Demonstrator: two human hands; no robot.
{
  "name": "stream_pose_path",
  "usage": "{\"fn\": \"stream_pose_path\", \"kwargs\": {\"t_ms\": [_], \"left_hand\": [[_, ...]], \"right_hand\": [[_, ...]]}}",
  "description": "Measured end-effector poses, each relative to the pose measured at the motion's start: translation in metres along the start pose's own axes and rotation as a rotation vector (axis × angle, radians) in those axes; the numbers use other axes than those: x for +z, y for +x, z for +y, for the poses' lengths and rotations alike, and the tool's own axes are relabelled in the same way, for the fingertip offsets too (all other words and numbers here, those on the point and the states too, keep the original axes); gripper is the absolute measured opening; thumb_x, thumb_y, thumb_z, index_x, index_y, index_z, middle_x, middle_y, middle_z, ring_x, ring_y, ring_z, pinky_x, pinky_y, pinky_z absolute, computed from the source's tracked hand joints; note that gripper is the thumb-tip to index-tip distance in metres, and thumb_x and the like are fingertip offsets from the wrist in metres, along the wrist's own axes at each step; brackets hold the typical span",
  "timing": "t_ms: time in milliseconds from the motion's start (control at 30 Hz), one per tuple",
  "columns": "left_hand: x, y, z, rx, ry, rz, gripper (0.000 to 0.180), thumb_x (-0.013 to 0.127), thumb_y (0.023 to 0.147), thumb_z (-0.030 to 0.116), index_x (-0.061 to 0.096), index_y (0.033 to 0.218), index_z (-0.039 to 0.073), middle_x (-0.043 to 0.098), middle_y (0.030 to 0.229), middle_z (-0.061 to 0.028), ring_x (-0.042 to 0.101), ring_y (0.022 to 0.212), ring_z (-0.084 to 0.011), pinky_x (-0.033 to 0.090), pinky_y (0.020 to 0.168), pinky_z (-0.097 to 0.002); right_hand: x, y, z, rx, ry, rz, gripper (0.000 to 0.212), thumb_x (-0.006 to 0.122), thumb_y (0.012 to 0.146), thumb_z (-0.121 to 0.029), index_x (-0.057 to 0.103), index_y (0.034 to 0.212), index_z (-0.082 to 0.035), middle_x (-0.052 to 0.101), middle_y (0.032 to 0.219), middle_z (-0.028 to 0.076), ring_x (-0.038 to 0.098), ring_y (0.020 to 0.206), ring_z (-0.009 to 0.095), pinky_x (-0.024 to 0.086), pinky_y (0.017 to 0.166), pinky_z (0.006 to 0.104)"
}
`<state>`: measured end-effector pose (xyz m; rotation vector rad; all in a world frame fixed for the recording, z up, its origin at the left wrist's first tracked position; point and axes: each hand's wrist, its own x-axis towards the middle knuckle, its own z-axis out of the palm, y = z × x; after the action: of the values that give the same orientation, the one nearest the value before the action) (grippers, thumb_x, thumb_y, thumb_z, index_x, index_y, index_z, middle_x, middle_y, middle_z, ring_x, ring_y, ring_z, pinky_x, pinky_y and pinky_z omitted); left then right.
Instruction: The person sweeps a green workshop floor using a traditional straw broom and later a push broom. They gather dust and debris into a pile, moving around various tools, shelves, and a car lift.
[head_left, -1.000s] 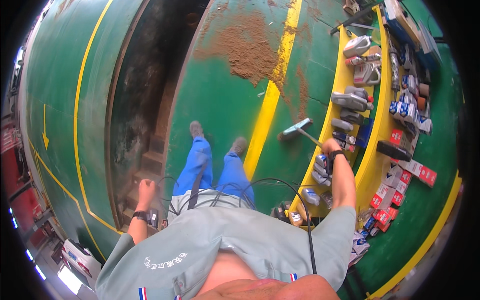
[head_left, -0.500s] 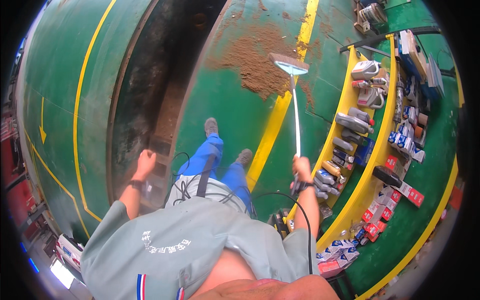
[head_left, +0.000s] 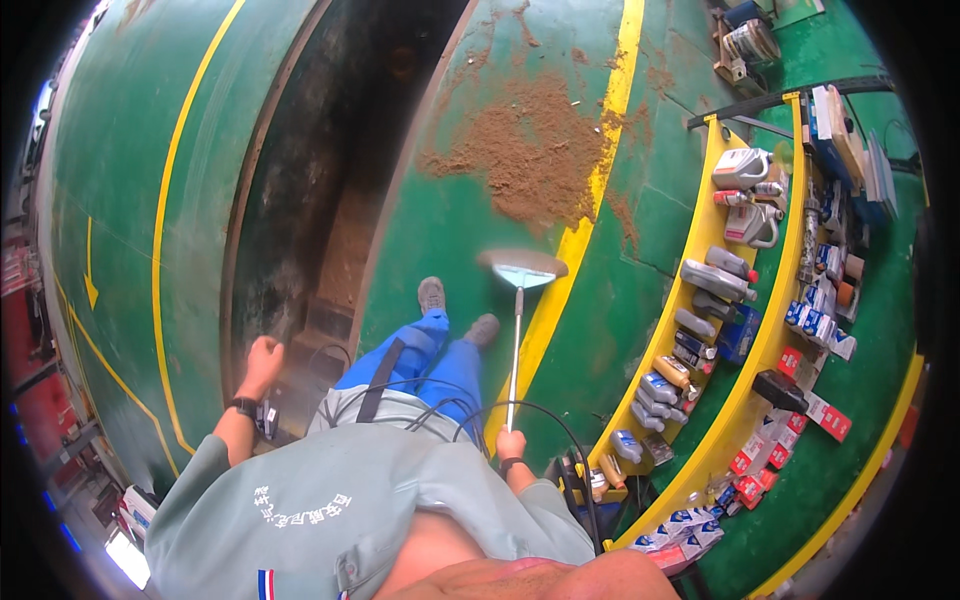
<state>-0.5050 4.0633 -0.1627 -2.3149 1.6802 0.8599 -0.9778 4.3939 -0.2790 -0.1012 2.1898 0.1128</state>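
Note:
My right hand (head_left: 511,443) is wrapped round the long pale handle of a broom (head_left: 527,272), low at my right side. The broom's light blue head is down by the floor in front of my shoes, its brown bristles blurred by motion. Beyond it lies a spread of brown sawdust-like dirt (head_left: 540,150), partly over the yellow floor line. The broom head is apart from this dirt. My left hand (head_left: 264,362) hangs loosely curled with nothing seen in it, over the edge of a dark pit.
Close on the left runs the long dark pit (head_left: 340,180), sunk in the green floor. Along the right stands a yellow shelf rack (head_left: 700,225) with bottles, jugs and small boxes. Black cables (head_left: 590,450) cross my waist.
My right hand and the broom have come back toward me and leftward, drawing the broom head away from the dirt. My left hand has shifted slightly left and down. My feet sit closer together.

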Motion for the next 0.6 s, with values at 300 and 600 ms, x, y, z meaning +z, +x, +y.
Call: {"fn": "stream_pose_path", "kwargs": {"t_ms": [300, 600], "left_hand": [[-0.004, -0.024, -0.024, -0.248, -0.095, 0.007, 0.033, 0.058, 0.085, 0.026, 0.059, 0.102, -0.003, 0.062, 0.104, -0.0211, 0.058, 0.099, -0.0341, 0.045, 0.088, -0.0403], [0.015, -0.023, 0.029, -0.28, -0.102, 0.035, 0.034, 0.058, 0.085, 0.026, 0.058, 0.103, -0.003, 0.062, 0.104, -0.0209, 0.058, 0.101, -0.0337, 0.045, 0.089, -0.0397]], "right_hand": [[-0.035, 0.151, -0.202, -0.309, 0.006, 0.082, 0.04, 0.047, 0.089, -0.034, 0.067, 0.091, 0.0, 0.064, 0.09, 0.027, 0.063, 0.089, 0.042, 0.05, 0.077, 0.0486], [-0.226, 0.307, -0.378, -0.423, 0.409, 0.083, 0.04, 0.056, 0.087, -0.036, 0.065, 0.08, 0.002, 0.062, 0.064, 0.015, 0.061, 0.053, 0.029, 0.047, 0.048, 0.0426]]}}
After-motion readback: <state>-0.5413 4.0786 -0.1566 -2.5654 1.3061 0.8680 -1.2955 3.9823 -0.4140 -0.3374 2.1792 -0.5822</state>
